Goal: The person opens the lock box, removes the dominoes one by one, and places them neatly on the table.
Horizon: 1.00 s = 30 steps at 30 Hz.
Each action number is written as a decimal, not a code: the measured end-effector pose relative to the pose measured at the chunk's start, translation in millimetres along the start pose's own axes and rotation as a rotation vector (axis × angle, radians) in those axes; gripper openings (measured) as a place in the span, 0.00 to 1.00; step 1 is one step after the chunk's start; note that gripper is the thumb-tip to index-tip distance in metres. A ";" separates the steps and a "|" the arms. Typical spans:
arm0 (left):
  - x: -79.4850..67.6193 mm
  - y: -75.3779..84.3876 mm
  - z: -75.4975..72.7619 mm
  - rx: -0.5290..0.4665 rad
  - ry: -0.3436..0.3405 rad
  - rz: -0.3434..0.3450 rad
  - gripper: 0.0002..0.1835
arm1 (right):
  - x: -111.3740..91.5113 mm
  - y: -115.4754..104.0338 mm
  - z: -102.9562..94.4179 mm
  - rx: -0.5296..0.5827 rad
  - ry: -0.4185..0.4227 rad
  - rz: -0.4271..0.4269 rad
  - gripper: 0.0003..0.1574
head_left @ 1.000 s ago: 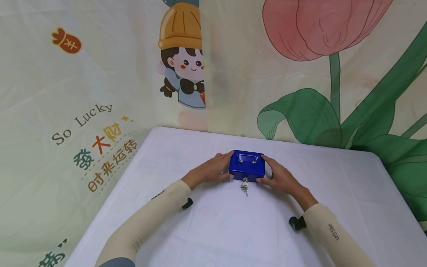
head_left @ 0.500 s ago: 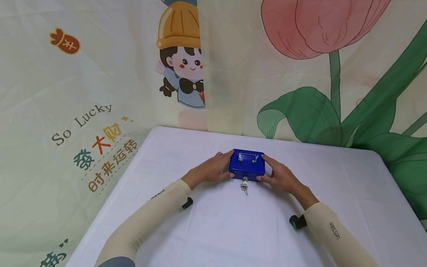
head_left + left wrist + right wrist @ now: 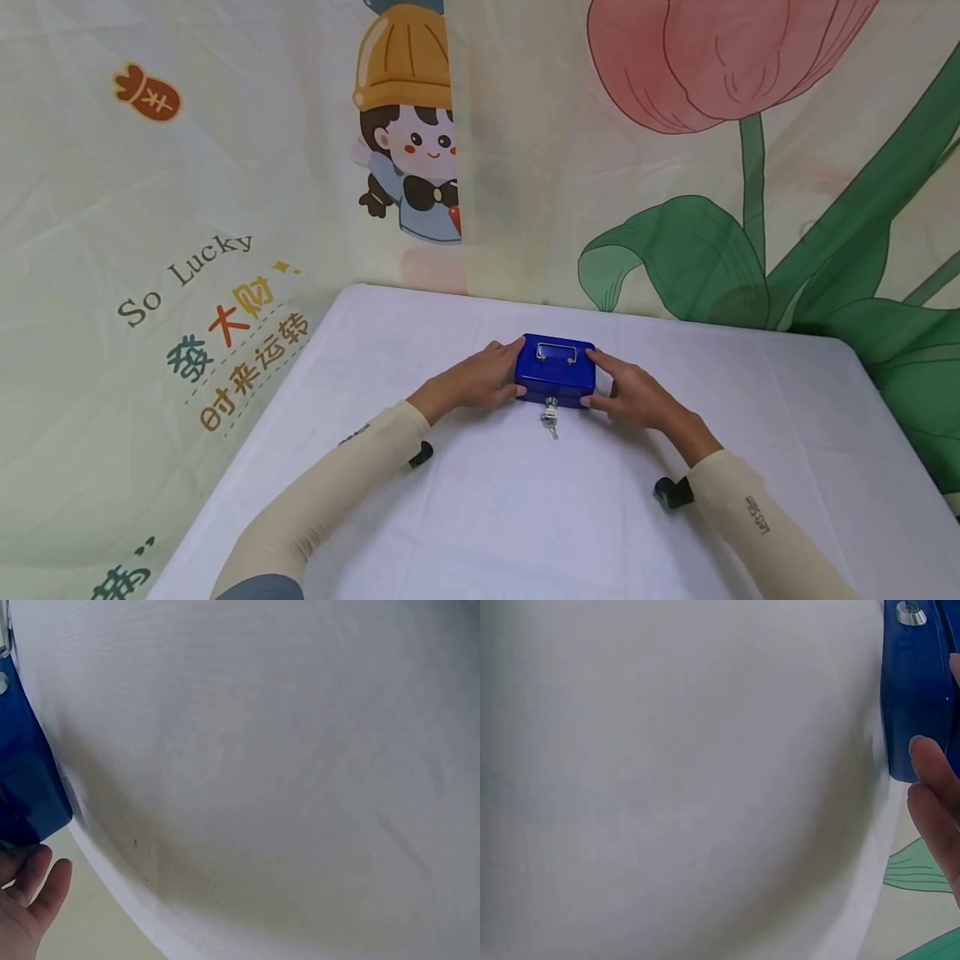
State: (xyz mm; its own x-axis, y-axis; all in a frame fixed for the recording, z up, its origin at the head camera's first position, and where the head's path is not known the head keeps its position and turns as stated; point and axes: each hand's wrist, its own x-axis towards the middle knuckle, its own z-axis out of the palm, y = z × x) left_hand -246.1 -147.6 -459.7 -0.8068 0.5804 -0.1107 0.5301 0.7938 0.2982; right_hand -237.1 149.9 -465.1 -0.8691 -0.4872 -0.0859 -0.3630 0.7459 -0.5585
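Observation:
A blue metal cash box [image 3: 556,379] with a wire handle [image 3: 557,353] folded on its lid sits near the back of the white table. Its lid is down. From the front lock hangs a small bunch of keys [image 3: 551,422]. My left hand [image 3: 482,377] grips the box's left end, thumb at the front corner and fingers toward the back. On the opposite end my right hand [image 3: 633,393] holds it the same way, thumb low at the front, index finger at the rear corner. In the right wrist view the silver lock [image 3: 910,613] shows on the blue front.
White cloth covers the table [image 3: 480,517]. Right behind its far edge hangs a printed backdrop [image 3: 525,167] with a tulip and a cartoon figure. A black wrist camera [image 3: 672,492] sticks out from the right sleeve, and another [image 3: 422,455] from the left.
The right hand and forearm have shifted slightly, the thumb sliding a little to the right along the box's front. The box and left hand stay nearly in place.

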 end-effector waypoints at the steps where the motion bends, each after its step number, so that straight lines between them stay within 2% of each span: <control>1: -0.1 0.1 -0.4 -0.001 -0.001 -0.001 0.48 | -0.2 0.0 -0.8 -0.001 -0.003 -0.005 0.57; 16: -4.0 1.5 -4.3 0.028 -0.011 -0.002 0.45 | -3.2 -1.3 -7.3 0.017 -0.028 -0.026 0.56; 30: -3.4 -2.3 -14.4 0.024 0.019 -0.036 0.43 | -1.2 1.4 -14.6 0.005 0.025 -0.048 0.49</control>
State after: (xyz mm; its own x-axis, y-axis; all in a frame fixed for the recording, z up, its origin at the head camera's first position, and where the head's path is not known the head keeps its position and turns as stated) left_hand -248.4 -154.0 -446.4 -0.8302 0.5480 -0.1024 0.5067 0.8182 0.2716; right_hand -241.5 158.2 -453.7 -0.8588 -0.5110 -0.0377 -0.4033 0.7195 -0.5655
